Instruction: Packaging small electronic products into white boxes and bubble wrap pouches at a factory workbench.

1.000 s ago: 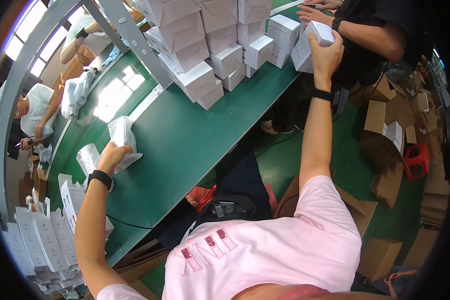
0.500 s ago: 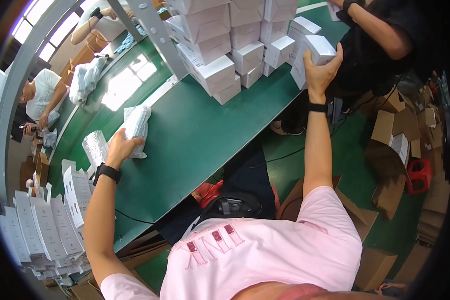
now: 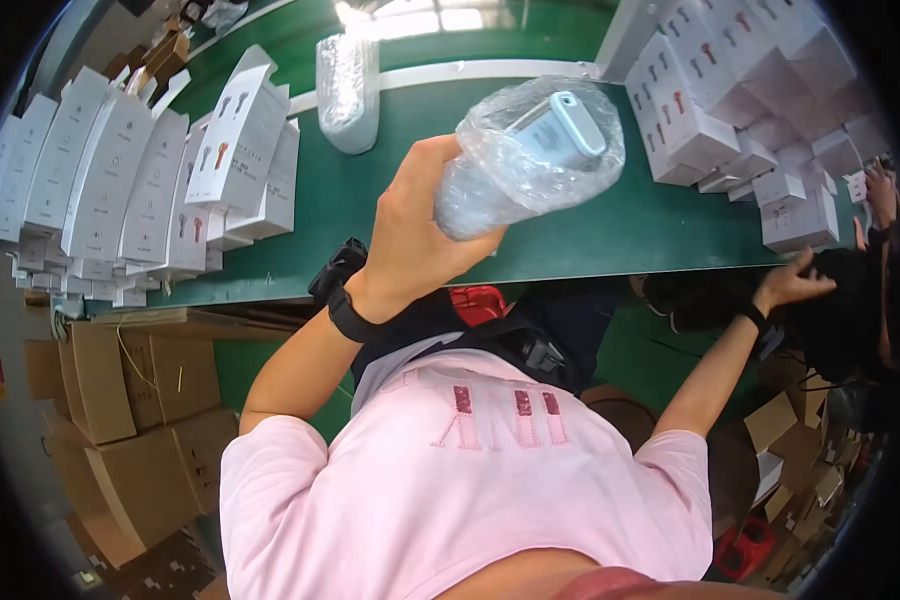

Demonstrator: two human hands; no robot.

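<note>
My left hand is closed around a bubble-wrap bag, held up over the table's front edge. Through the bag's opening shows the rounded end of a light blue device; the rest of it is hidden in the wrap. At the right, my right hand is empty, its fingers stretched out, just below a white box at the table's edge. Another bubble-wrapped package stands on the green table, beyond my left hand.
Rows of white boxes crowd the table's left end, and white boxes are stacked high at the right. Beside that stack is another person's hand. Brown cartons lie below at the left; a red stool stands at the lower right.
My left hand has lifted the bubble-wrap bag off the table and brought it in front of me. My right hand has let go of a white box and drawn back. The view has turned left.
</note>
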